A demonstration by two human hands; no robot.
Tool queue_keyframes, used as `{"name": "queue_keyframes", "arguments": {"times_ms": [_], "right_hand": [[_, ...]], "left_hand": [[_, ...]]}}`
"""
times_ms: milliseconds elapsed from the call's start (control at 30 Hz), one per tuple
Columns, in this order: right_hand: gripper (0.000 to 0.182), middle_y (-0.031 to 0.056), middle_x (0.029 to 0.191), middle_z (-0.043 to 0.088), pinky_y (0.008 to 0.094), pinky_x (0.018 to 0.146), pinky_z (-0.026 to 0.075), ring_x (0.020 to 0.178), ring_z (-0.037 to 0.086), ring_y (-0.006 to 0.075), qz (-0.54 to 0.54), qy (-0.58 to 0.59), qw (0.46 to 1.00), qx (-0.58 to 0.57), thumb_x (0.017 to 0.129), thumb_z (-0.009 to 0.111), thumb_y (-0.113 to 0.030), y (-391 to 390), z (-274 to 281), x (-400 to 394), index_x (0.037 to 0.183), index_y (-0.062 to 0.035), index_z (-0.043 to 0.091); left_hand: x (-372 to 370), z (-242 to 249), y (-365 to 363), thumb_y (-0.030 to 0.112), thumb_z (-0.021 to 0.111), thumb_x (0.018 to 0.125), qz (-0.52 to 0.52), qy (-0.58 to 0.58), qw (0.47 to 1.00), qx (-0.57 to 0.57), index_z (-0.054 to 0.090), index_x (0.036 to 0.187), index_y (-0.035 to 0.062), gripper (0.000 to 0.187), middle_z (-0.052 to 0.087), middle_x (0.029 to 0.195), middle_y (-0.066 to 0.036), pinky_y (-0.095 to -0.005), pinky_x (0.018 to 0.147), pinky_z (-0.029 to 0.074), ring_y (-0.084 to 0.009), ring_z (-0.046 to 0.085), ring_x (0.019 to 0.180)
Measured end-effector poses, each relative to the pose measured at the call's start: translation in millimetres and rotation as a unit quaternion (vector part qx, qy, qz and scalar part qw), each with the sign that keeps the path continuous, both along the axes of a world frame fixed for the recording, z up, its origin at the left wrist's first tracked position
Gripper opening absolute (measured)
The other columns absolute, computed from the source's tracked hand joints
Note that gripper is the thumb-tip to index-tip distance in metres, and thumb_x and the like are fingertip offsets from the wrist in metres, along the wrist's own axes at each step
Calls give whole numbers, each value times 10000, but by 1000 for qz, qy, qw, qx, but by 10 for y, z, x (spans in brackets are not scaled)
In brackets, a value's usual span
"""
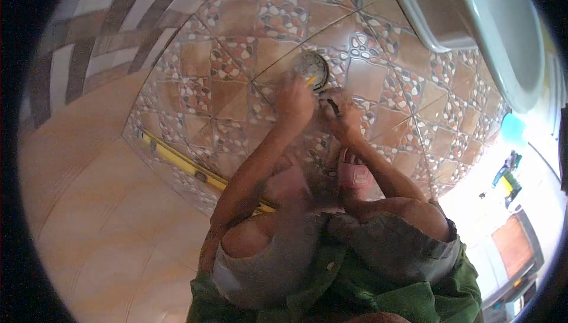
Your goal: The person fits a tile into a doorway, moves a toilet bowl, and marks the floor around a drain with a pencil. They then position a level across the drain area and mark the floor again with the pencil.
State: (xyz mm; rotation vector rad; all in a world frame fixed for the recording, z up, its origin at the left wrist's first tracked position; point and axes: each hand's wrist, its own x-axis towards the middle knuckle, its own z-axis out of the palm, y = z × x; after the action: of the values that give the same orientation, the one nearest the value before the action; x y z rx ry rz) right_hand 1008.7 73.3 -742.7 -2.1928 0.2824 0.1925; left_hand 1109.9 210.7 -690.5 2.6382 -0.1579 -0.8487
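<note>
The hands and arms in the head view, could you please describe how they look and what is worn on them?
Both arms are bare up to the edge of the view: no sleeves, no gloves. The left hand is blurred, so rings or marks cannot be told. The right hand shows a dark band that may be a strap; its detail is unclear. Lower down are grey shorts and a green garment.

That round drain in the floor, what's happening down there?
A person is crouched over a patterned tile floor, both hands at a round floor drain. The left hand holds something yellow against it; the right hand grips a dark tool beside it. A yellow level lies on the tiles nearby.
</note>
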Motion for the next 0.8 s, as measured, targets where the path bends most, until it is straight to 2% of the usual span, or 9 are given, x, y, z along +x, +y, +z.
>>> {"name": "queue_keyframes", "arguments": {"times_ms": [100, 167, 267, 367, 467, 600, 667, 700, 800], "right_hand": [[341, 221, 1079, 614, 464, 831, 497, 958, 610, 416, 28, -17, 999, 26, 824, 647, -184, -8, 69, 1, 1128, -38, 599], [372, 225, 1076, 610, 467, 833, 497, 954, 608, 420, 56, 32, 998, 19, 825, 645, -188, -53, 12, -40, 1163, -48, 577], [394, 224, 1087, 602, 468, 833, 497, 950, 606, 420, 44, 57, 997, 3, 823, 650, -203, -40, -45, -47, 1181, -61, 566], [405, 217, 1115, 589, 467, 828, 499, 956, 604, 417, 41, 9, 999, 8, 811, 663, -208, -36, 49, -21, 1179, -70, 566], [390, 203, 1135, 576, 463, 829, 500, 971, 596, 419, 76, 11, 997, -4, 801, 665, -189, -66, 192, 74, 1160, -67, 577], [347, 190, 1126, 572, 464, 829, 501, 969, 590, 420, 54, -77, 995, 35, 788, 659, -139, -48, 268, 67, 1120, -56, 600], [319, 187, 1112, 576, 465, 820, 500, 959, 591, 417, 69, -37, 997, -8, 792, 655, -131, -58, 244, 24, 1097, -51, 607], [305, 185, 1105, 579, 466, 815, 500, 954, 591, 416, 75, -16, 997, -28, 795, 653, -127, -41, 230, -8, 1086, -48, 610], [293, 187, 1097, 580, 467, 796, 500, 944, 594, 413, 57, -124, 991, -5, 797, 654, -131, -36, 214, 11, 1074, -45, 610]], "left_hand": [[-25, -67, 8, 227, 622, 845, 32, -60, 998, -10, 617, 1046, 21, 287, 668, 960, -191, -518, 838, 462, -407, 631, 904], [15, -106, 35, 220, 623, 841, 46, -131, 990, -28, 633, 1017, 18, 267, 678, 917, -172, -486, 814, 482, -398, 640, 887], [200, -50, 137, 208, 682, 840, 47, -113, 986, -110, 659, 1015, 26, 253, 657, 907, -216, -469, 793, 491, -407, 626, 894], [234, 9, 198, 241, 633, 851, 53, -195, 954, -222, 631, 1060, 5, 315, 656, 991, -221, -476, 806, 481, -384, 635, 932], [141, 195, 271, 227, 639, 842, 3, -39, 994, -103, 618, 1080, -3, 333, 646, 1016, -233, -488, 819, 476, -393, 625, 941], [-33, 48, 139, 180, 627, 821, -54, -166, 983, -61, 640, 990, -3, 250, 632, 1006, -233, -494, 779, 496, -422, 619, 897], [-20, 38, 104, 162, 615, 818, -75, -204, 975, -51, 647, 945, 1, 207, 622, 1001, -238, -498, 759, 507, -429, 618, 883], [-29, 35, 100, 152, 607, 817, -81, -194, 977, -35, 646, 932, 1, 194, 617, 997, -241, -498, 750, 510, -426, 620, 881], [40, 42, 27, 129, 588, 813, -95, -142, 985, -2, 643, 913, -3, 175, 608, 987, -248, -498, 734, 516, -417, 626, 879]]}}
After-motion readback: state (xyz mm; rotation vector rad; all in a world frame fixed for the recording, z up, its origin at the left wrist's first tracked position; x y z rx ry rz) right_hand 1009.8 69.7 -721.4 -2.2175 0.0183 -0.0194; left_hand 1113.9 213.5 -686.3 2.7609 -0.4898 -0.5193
